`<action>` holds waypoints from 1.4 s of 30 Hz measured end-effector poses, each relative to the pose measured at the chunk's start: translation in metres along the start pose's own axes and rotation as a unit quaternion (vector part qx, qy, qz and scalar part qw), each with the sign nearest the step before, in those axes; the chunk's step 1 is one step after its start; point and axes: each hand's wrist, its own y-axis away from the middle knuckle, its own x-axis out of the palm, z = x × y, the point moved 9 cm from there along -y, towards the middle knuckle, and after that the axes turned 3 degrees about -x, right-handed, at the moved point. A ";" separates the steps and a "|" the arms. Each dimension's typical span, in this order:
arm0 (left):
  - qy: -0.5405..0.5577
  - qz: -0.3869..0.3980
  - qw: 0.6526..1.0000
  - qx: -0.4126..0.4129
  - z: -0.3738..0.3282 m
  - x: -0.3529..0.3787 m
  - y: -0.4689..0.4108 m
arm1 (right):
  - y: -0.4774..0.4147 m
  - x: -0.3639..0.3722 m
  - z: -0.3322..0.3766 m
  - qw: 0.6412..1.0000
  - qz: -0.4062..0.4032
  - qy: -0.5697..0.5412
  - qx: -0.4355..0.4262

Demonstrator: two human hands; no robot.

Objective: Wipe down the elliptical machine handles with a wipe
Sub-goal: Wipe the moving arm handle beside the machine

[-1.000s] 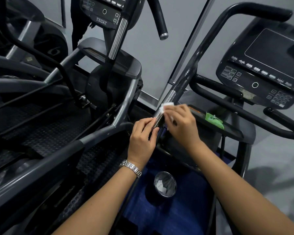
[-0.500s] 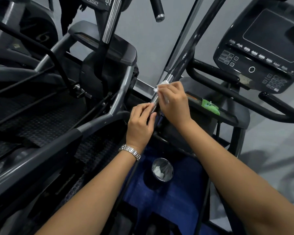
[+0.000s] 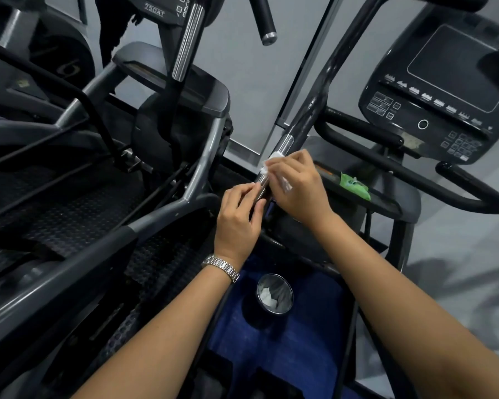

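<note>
Head view: reaches both forearms forward, wrists angled inward. Pinches the white wipe point(image 3: 271, 163) in the curled right hand point(image 3: 298, 189), pressed against the chrome stretch of the elliptical handle point(image 3: 285, 146). Grips that handle just below with the left hand point(image 3: 238, 223), fingers wrapped.

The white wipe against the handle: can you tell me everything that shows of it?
The wipe is small, white and crumpled, thin like tissue. The right hand pinches it and presses it onto the shiny chrome part of the slanted handle. That hand hides most of it; a bunched edge shows on the bar's left side. The left hand grips the handle just below, seemingly without touching the wipe.
</note>
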 end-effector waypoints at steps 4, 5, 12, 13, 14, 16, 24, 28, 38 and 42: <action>0.003 -0.008 1.000 0.004 -0.001 0.000 -0.002 | -0.019 -0.007 -0.018 0.997 -0.048 0.022 0.059; 0.004 -0.008 1.000 0.004 -0.001 0.000 -0.001 | -0.019 -0.002 -0.013 0.997 -0.043 0.026 0.054; 0.009 -0.011 1.000 0.005 -0.001 -0.001 -0.003 | -0.011 -0.008 -0.017 0.998 -0.046 0.012 0.042; 0.009 -0.011 1.000 0.004 0.000 -0.001 -0.002 | -0.015 -0.011 -0.023 0.996 -0.061 0.018 0.063; 0.009 -0.010 1.000 0.003 0.000 -0.001 -0.001 | -0.017 -0.012 -0.025 0.994 -0.072 0.025 0.079; 0.008 -0.008 1.000 0.002 0.001 0.000 0.001 | -0.014 -0.005 -0.020 0.994 -0.071 0.036 0.080; 0.008 -0.007 1.000 0.005 0.001 0.001 0.000 | -0.020 -0.013 -0.033 0.992 -0.090 0.041 0.077; 0.005 -0.006 1.000 0.008 0.001 0.001 0.002 | -0.005 -0.003 -0.023 0.992 -0.085 0.047 0.076; 0.007 -0.008 1.000 0.009 0.001 0.002 0.002 | 0.002 -0.007 -0.027 0.984 -0.119 0.027 0.130; 0.007 -0.007 1.000 0.010 0.000 0.002 0.000 | -0.003 -0.012 -0.031 0.985 -0.118 0.020 0.122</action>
